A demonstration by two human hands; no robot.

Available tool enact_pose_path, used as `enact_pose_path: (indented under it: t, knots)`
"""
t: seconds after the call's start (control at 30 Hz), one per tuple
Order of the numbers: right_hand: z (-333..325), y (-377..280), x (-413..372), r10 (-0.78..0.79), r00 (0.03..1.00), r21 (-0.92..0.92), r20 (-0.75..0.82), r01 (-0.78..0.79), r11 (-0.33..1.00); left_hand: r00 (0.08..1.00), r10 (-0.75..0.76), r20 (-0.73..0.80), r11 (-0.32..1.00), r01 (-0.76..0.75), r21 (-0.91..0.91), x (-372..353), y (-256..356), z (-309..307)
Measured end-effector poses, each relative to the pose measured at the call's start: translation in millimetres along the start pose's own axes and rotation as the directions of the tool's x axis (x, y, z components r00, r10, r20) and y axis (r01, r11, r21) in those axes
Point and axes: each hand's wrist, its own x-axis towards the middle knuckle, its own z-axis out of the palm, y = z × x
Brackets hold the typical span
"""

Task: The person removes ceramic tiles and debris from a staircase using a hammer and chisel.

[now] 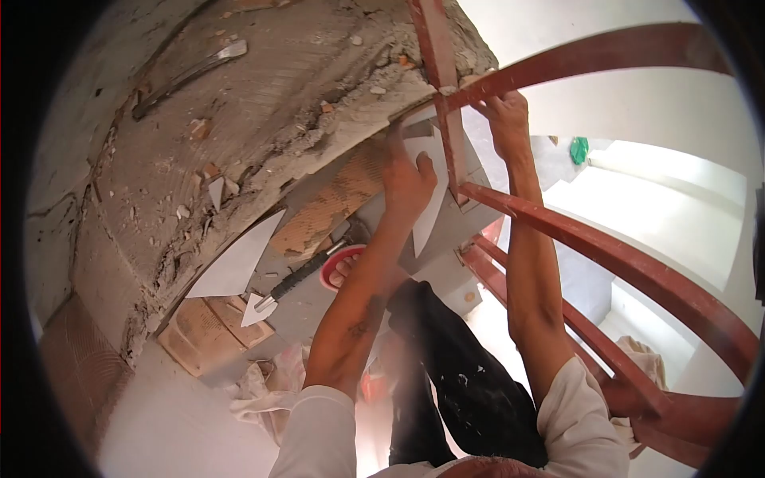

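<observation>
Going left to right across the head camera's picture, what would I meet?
Loose white tile piece → trowel → left hand → right hand → green object in the background.

White short sleeves (319, 430); dark trousers (446, 382), white paint flecks; red sandal (351, 259); dark marking on left forearm (368, 315).

Your view: strong daylight from the right, where the white walls (677, 103) burn out to glare. Fisheye lens: black corners, the red railing (637, 271) bent into curves toward the rim. Concrete slab (263, 95) at left: dimmer, evenly lit, grit sharp. White tile (426, 215) under your left hand (406, 179): bright, with a soft shadow beside it. Your sleeves (319, 430) at the bottom: washed out, hazy, out of focus.
</observation>
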Motion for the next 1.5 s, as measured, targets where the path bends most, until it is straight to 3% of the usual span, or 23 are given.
enact_pose_path:
  t: [0.13, 0.23, 0.33, 0.43, 0.57, 0.63, 0.73, 0.83, 0.93, 1.13, 1.23, 1.33, 1.5]
  knots:
    - [-1.5, -9.5, -11.0, 0.053, 0.997, 0.202, 0.054, -0.063, 0.977, 0.995, -0.083, -0.051, 0.995, 0.086, 0.055, 5.9, 2.5, 5.9]
    - [-2.8, -24.1, -6.6, 0.027, 0.99, 0.096, 0.137, -0.04, 0.995, 0.992, -0.041, -0.119, 0.995, 0.052, 0.087, 7.6, 1.4, 7.4]
    - [-3.2, -20.3, -9.1, 0.151, 0.98, 0.121, 0.127, -0.166, 0.979, 0.987, -0.121, -0.101, 0.99, 0.128, 0.057, 13.7, -10.0, 7.0]
    - [4.6, -2.0, -10.8, 0.183, 0.981, 0.062, 0.07, -0.187, 0.98, 0.993, 0.02, -0.119, 0.976, 0.007, 0.219, 17.9, -19.1, 3.4]
    - [10.0, 15.6, -11.4, 0.122, 0.992, 0.037, 0.025, -0.123, 0.992, 0.997, 0.023, -0.072, 0.977, -0.007, 0.211, 10.3, -11.5, -2.8]
    - [11.2, 16.4, -12.5, 0.137, 0.99, 0.032, -0.012, -0.137, 0.99, 0.988, 0.076, -0.133, 0.984, -0.053, 0.17, 8.5, -15.4, 0.8]
    - [6.7, 18.9, -13.6, 0.121, 0.992, 0.038, 0.021, -0.121, 0.992, 0.992, 0.127, 0.006, 0.974, -0.126, 0.186, -0.5, -8.5, -17.1]
    - [6.1, 38.5, -7.7, 0.093, 0.995, 0.038, 0.022, -0.094, 0.995, 0.99, 0.112, 0.088, 0.927, -0.136, 0.349, -25.6, -5.0, -49.5]
    - [3.3, 40.4, -8.1, 0.131, 0.991, 0.007, 0.022, -0.131, 0.991, 0.995, 0.007, 0.101, 0.941, -0.041, 0.337, -48.2, -6.6, -91.2]
    - [10.6, 31.1, -15.4, 0.221, 0.972, 0.163, 0.079, -0.231, 0.959, 0.991, -0.038, 0.127, 0.951, -0.004, 0.31, -62.9, -13.0, -110.0]
    - [10.5, 38.3, -11.3, 0.173, 0.983, 0.163, 0.062, -0.181, 0.97, 0.989, 0.005, 0.147, 0.954, -0.049, 0.297, -65.5, -6.8, -107.3]
    - [4.5, 43.6, -8.7, 0.223, 0.973, 0.113, 0.063, -0.229, 0.967, 0.98, 0.075, 0.183, 0.957, -0.122, 0.263, -72.1, -13.2, -108.2]
    - [2.1, 46.7, -6.6, 0.173, 0.979, 0.241, 0.11, -0.195, 0.951, 0.987, 0.04, 0.157, 0.803, -0.125, 0.583, -56.4, -23.9, -122.6]
